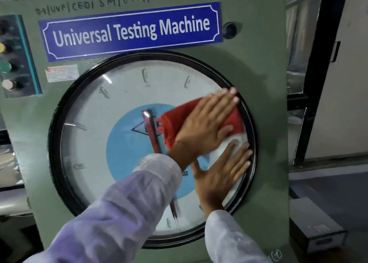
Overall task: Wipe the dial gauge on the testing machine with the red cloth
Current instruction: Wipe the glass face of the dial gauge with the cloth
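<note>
The large round dial gauge (119, 147) has a black rim, a white scale and a blue centre with a red pointer (151, 131). It fills the front of the grey-green testing machine (262, 73). My left hand (205, 123) reaches across from the lower left. It lies flat on the bunched red cloth (179, 115) and presses it against the glass at the dial's right side, fingertips near the rim. My right hand (217, 175) rests just below it, flat on the bare glass with fingers spread, holding nothing.
A blue "Universal Testing Machine" sign (131, 30) sits above the dial, with a black knob (229, 30) to its right. A button panel (12, 63) is at the left edge. A dark box (316, 227) stands on the floor at the lower right, beside a black door frame (318, 73).
</note>
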The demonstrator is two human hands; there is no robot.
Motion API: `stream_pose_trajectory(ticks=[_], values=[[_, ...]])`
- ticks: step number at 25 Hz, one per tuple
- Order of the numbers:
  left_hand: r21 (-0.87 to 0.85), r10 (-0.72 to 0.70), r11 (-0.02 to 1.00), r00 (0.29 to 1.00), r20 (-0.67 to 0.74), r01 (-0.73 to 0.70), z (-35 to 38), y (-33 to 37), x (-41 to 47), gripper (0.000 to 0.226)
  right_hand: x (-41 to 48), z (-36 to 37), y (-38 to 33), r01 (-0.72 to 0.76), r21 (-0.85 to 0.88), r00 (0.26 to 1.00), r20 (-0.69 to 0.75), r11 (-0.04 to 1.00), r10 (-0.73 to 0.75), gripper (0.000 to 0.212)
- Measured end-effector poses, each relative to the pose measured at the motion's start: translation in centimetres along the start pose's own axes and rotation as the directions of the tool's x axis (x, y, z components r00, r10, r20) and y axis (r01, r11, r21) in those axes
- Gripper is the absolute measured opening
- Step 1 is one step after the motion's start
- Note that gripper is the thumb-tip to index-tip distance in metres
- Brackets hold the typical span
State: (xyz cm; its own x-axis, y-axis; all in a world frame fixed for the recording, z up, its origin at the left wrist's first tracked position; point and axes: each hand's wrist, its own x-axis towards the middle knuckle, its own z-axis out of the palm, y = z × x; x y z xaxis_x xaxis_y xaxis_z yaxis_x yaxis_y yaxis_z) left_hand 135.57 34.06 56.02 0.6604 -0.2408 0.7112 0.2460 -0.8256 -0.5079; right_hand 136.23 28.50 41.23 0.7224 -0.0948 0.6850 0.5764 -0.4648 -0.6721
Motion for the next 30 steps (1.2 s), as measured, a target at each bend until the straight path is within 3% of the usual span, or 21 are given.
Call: stream_pose_trajectory(ticks=[3, 7, 10, 12, 14, 16, 19, 20, 21, 23, 25, 26, 28, 30], values=[[-0.208, -0.011, 0.978, 0.998, -0.065, -0.003, 0.3, 2.4, 0.6, 0.066, -0.8, -0.1, -0.3, -0.038, 0.035, 0.999, 0.010, 0.999, 0.037, 0.125], [-0.156, 0.053, 0.986, 0.997, -0.059, -0.062, -0.7, 0.0, 0.4, 0.071, -0.9, 0.1, -0.1, -0.047, -0.003, 0.999, 0.014, 0.999, 0.047, 0.124], [-0.112, -0.216, 0.973, 0.969, -0.118, 0.203, -2.3, -6.0, -1.1, 0.077, -0.8, 0.4, 0.2, -0.031, -0.006, 0.999, 0.035, 1.000, 0.031, 0.125], [0.005, -0.487, 0.869, 0.856, -0.175, 0.495, -4.0, -10.9, -4.7, 0.077, -0.8, 0.3, 0.9, 0.018, -0.007, 0.998, 0.060, 1.000, -0.017, 0.126], [0.039, -0.725, 0.656, 0.643, -0.247, 0.754, -5.8, -14.0, -9.2, 0.078, 0.6, -0.1, 1.3, 0.129, 0.010, 0.986, 0.103, 0.992, -0.130, 0.126], [0.002, -0.827, 0.515, 0.498, -0.262, 0.857, -6.4, -14.3, -11.4, 0.078, 3.3, -0.5, 1.0, 0.286, 0.031, 0.950, 0.120, 0.958, -0.287, 0.121], [-0.031, -0.863, 0.449, 0.424, -0.276, 0.893, -6.2, -13.4, -10.4, 0.077, 7.3, -0.4, -0.9, 0.476, -0.004, 0.877, 0.078, 0.879, -0.475, 0.116], [-0.027, -0.861, 0.448, 0.423, -0.281, 0.894, -6.1, -13.2, -9.7, 0.076, 8.0, -0.3, -1.4, 0.495, -0.034, 0.868, 0.062, 0.868, -0.493, 0.117], [-0.011, -0.839, 0.491, 0.470, -0.274, 0.871, -5.8, -12.7, -8.8, 0.075, 8.2, -0.2, -1.6, 0.497, -0.056, 0.868, 0.044, 0.866, -0.495, 0.118], [0.024, -0.707, 0.688, 0.677, -0.207, 0.725, -5.0, -10.7, -7.0, 0.073, 8.0, 0.2, -1.7, 0.502, -0.079, 0.864, 0.011, 0.861, -0.503, 0.118], [0.014, -0.440, 0.897, 0.895, -0.079, 0.442, -4.0, -7.5, -5.4, 0.073, 7.9, 0.1, -1.6, 0.504, -0.090, 0.863, 0.017, 0.859, -0.505, 0.120], [-0.010, -0.290, 0.957, 0.956, -0.029, 0.290, -3.5, -6.0, -4.8, 0.071, 7.9, 0.0, -1.4, 0.503, -0.088, 0.864, 0.026, 0.860, -0.503, 0.121], [-0.081, -0.117, 0.990, 0.993, -0.005, 0.116, -3.4, -5.5, -4.3, 0.067, 8.0, 0.0, -1.5, 0.506, -0.080, 0.863, 0.038, 0.859, -0.504, 0.123], [-0.122, -0.117, 0.986, 0.992, -0.054, 0.110, -4.0, -7.2, -4.9, 0.066, 8.1, -0.1, -1.3, 0.505, -0.081, 0.863, 0.041, 0.859, -0.504, 0.124]])
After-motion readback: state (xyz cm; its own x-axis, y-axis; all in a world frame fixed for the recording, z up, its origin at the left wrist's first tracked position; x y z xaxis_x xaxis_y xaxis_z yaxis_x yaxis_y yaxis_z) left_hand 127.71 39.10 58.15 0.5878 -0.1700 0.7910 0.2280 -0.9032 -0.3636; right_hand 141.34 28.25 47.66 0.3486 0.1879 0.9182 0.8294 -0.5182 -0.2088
